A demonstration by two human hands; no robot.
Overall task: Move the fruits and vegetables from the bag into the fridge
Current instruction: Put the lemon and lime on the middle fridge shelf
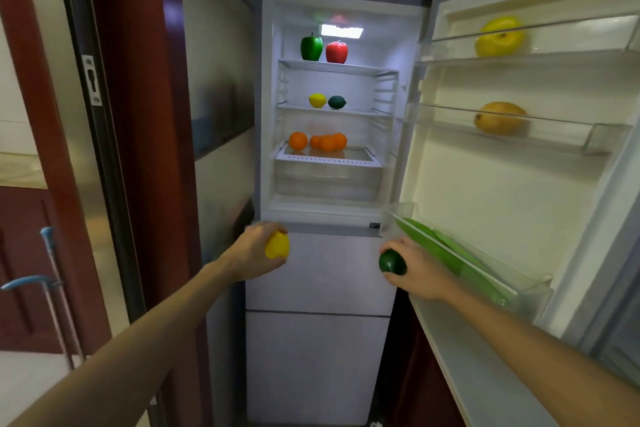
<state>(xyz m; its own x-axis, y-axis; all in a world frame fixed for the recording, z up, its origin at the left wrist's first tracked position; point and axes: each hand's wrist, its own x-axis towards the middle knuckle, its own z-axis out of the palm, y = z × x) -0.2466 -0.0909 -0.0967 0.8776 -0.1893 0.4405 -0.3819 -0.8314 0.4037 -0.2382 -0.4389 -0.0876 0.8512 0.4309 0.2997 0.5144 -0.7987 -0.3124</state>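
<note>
Yellow lemon clasped in left hand, dark lime clasped in right hand, both just before the open fridge, not yet shelved. Beyond: greens in the lowest door bin; oranges, second lemon, second lime, peppers on shelves. Bag unseen; what remains, cannot tell.

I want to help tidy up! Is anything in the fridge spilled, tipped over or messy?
Nothing stands out. The green pepper and red pepper stand upright, the oranges sit together, no spill shows. The left hand holds a lemon, the right hand a dark green fruit.
</note>
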